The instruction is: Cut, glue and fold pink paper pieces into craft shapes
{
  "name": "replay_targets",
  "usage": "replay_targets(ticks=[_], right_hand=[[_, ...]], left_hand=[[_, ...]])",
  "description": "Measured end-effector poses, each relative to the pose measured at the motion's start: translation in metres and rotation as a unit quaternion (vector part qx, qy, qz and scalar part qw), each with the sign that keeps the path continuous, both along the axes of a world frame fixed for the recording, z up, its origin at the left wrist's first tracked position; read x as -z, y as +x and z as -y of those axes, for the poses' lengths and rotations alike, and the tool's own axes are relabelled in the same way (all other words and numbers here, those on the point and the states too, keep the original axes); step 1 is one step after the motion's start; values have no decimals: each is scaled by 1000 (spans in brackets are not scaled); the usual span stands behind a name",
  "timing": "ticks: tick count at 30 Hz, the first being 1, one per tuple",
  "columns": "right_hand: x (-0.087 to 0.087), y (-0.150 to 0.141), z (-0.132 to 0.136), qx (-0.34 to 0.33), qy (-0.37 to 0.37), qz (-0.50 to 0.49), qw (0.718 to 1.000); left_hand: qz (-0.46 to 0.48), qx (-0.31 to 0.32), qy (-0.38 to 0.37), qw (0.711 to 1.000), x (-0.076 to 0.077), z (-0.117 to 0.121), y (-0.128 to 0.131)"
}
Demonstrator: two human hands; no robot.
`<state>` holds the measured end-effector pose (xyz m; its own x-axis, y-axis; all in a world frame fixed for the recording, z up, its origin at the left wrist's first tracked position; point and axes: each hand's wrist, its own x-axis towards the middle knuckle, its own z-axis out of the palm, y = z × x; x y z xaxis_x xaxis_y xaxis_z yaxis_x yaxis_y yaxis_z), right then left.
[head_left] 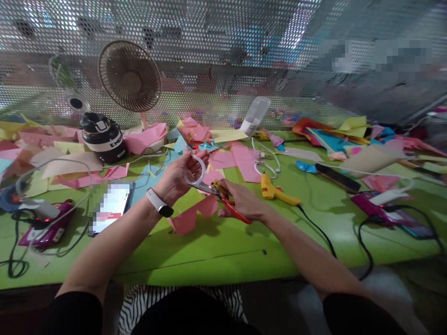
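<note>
In the middle of the head view, my left hand (pixel 176 176) grips a thin, whitish curved strip (pixel 202 168), apparently translucent; its material is unclear. My right hand (pixel 246 201) is wrapped round a pair of scissors (pixel 240 214) with red and yellow handles. Their metal blades point left and reach the strip's lower end; I cannot tell whether they bite into it. Below the blades lies a folded pink paper piece (pixel 192 216). A yellow glue gun (pixel 279 193) rests right of my right hand.
A phone (pixel 113 204) lies by my left forearm. Behind are a black bottle (pixel 104 139), a fan (pixel 130 77) and a tilted clear bottle (pixel 255 116). Purple power strips (pixel 52 223) with cables sit at both sides. Coloured paper scraps (pixel 246 160) cover the back of the green table (pixel 209 265).
</note>
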<state>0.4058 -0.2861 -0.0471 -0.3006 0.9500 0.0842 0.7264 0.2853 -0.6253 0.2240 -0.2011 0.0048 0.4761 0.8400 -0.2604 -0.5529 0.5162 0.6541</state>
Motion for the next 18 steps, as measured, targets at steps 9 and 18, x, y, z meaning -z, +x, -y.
replay_targets(ticks=[9, 18], right_hand=[[16, 2, -1, -33, -5, -65, 997], [20, 3, 3, -51, 3, -102, 993]], left_hand=[[1, 20, 3, 1000, 5, 8, 4], [-13, -7, -18, 1000, 14, 3, 8]])
